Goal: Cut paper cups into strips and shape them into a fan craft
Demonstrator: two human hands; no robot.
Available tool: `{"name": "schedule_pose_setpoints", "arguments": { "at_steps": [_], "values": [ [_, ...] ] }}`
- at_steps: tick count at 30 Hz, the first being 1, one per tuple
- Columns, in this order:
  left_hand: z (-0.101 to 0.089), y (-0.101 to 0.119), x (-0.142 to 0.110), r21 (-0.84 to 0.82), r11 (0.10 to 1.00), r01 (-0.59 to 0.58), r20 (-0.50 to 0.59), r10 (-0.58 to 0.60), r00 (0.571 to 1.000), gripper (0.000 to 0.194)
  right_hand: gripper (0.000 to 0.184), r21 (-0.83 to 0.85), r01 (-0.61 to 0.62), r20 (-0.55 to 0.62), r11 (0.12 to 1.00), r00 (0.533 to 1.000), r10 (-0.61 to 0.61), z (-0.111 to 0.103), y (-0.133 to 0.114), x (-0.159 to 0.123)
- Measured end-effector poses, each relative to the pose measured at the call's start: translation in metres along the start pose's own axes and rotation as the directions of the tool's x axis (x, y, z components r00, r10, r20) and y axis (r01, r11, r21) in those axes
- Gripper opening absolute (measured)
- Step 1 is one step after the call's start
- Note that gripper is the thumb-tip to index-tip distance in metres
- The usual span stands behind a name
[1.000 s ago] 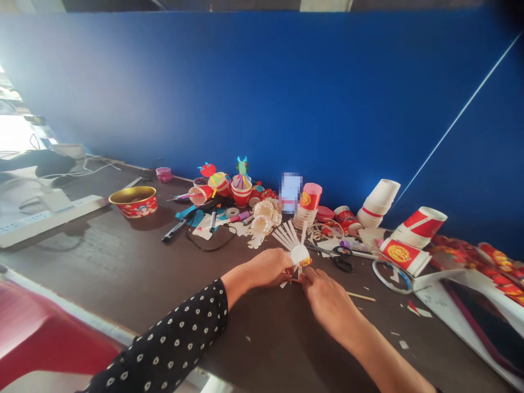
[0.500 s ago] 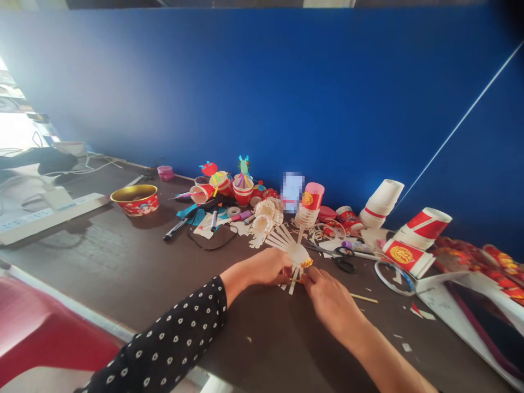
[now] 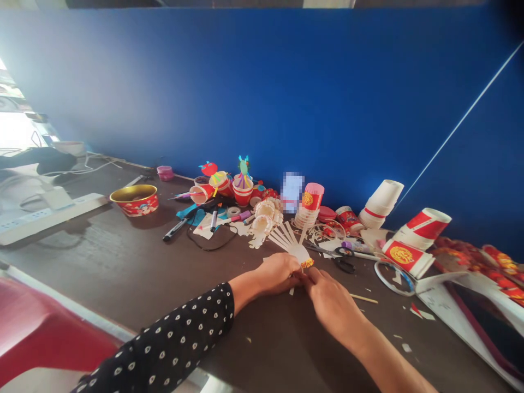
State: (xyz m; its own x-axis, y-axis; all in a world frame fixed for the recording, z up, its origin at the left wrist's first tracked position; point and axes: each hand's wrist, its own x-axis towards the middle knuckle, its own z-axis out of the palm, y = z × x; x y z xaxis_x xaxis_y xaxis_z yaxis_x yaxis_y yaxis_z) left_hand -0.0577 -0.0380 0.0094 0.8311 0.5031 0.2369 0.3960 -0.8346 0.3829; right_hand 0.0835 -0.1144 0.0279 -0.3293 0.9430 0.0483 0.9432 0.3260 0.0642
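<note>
My left hand [image 3: 278,274] and my right hand [image 3: 329,303] meet at the middle of the dark table. Between them is a white paper disc with fanned strips [image 3: 292,247], its strips spreading up and left, and a yellow-orange scrap [image 3: 307,263] on its edge. My left fingers grip the disc's lower part, hiding it. My right fingertips pinch at the same spot, and what they hold there is hidden. A thin wooden stick [image 3: 363,298] lies on the table just right of my right hand.
Black-handled scissors [image 3: 343,265] lie just beyond the hands. Behind them are paper cutouts, markers, tape, red paper cups [image 3: 426,224], white cup stacks [image 3: 380,197] and a gold-rimmed red bowl [image 3: 135,200]. Paper scraps dot the table. A blue wall [image 3: 262,98] stands behind.
The paper fan has turned, its strips now lying lower and more to the left. My left hand has shifted right, closer to my right hand, and the lower strips are now hidden.
</note>
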Motion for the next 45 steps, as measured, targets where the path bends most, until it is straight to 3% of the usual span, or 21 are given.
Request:
{"name": "schedule_pose_setpoints", "arguments": {
  "at_steps": [6, 11, 21, 27, 38, 45],
  "values": [
    [0.000, 0.003, 0.001, 0.018, 0.995, 0.093, 0.015, -0.093, 0.996, 0.009, 0.034, 0.035, -0.043, 0.064, 0.998, 0.997, 0.041, -0.009, 0.003, -0.006],
    [0.002, 0.003, 0.003, 0.012, 0.995, 0.102, 0.004, -0.102, 0.995, 0.009, 0.036, 0.155, 0.027, 0.050, 0.987, 0.998, -0.035, -0.015, 0.008, -0.013],
    [0.000, 0.004, 0.002, -0.004, 0.995, 0.099, 0.009, -0.099, 0.995, 0.012, 0.037, -0.046, 0.034, 0.076, 0.998, 0.997, -0.031, -0.017, -0.006, -0.012],
    [0.002, 0.003, -0.001, -0.053, 0.983, 0.174, -0.032, -0.176, 0.984, 0.020, 0.034, -0.135, 0.050, 0.034, 0.990, 0.998, -0.046, -0.009, -0.004, -0.011],
    [0.005, 0.001, -0.001, -0.067, 0.983, 0.172, -0.088, -0.178, 0.980, 0.024, 0.033, -0.157, 0.041, 0.015, 0.987, 0.999, -0.039, -0.002, -0.005, -0.005],
    [0.001, 0.002, 0.001, -0.044, 0.984, 0.174, -0.069, -0.177, 0.982, 0.019, 0.033, -0.140, 0.021, 0.013, 0.990, 1.000, -0.020, -0.001, -0.005, -0.002]
  ]
}}
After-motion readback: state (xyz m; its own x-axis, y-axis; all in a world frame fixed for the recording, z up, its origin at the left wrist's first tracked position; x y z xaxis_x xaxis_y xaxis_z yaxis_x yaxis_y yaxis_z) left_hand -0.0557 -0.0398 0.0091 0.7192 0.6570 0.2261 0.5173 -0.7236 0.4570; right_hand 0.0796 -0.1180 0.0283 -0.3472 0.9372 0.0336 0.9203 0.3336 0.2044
